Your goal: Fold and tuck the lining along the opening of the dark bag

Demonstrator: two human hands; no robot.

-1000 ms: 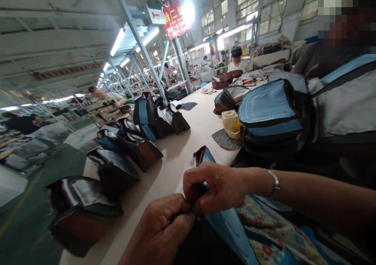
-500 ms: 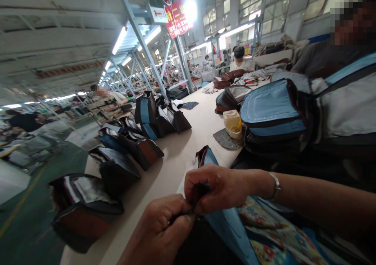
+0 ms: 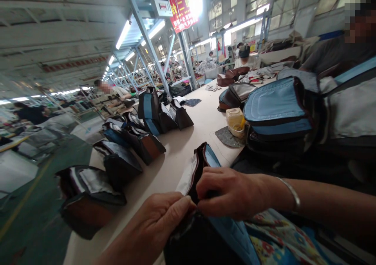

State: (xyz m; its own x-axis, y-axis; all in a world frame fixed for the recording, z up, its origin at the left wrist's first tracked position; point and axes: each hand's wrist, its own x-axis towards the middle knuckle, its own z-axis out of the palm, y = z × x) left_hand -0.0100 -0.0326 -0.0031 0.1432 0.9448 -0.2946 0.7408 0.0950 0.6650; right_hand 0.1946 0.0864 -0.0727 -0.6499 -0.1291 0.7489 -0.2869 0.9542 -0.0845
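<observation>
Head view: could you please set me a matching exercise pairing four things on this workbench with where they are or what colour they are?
Things:
1. left hand
2. right hand
3. yellowish container
4. red banner

Descriptions:
A. hangs overhead beside a bright lamp
B. stands on a grey mat on the table
C. wrist wears a silver bangle, fingers pinch the blue and brown bag piece
D. grips the dark lower edge of that bag piece, nearest the camera

Pairs: 1-D, 2-C, 3-B, 4-A

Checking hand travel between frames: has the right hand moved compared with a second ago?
Yes. The right hand has shifted rightward along the blue bag edge, away from the table's left side.
</observation>
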